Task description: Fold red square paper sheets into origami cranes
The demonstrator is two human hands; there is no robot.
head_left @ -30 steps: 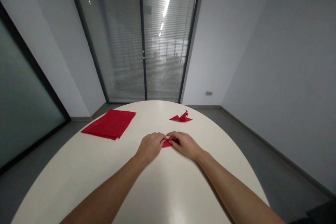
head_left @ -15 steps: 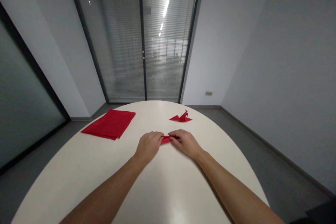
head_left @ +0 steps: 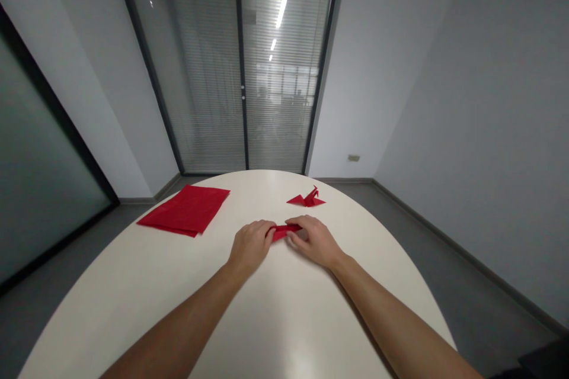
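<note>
A small folded piece of red paper lies on the white oval table, between my two hands. My left hand curls its fingers onto the paper's left end. My right hand pinches the right end, with thumb and fingers pressed on it. Most of the paper is hidden under my fingers. A finished red paper crane stands on the table just beyond my right hand, apart from it.
A stack of flat red paper sheets lies at the table's far left. Beyond the table are glass doors with blinds and grey walls. The table's far edge curves just behind the crane.
Both hands have edged slightly forward and my fingers have shifted on the red paper, which now shows a little more between them. The crane and the sheets have not moved.
</note>
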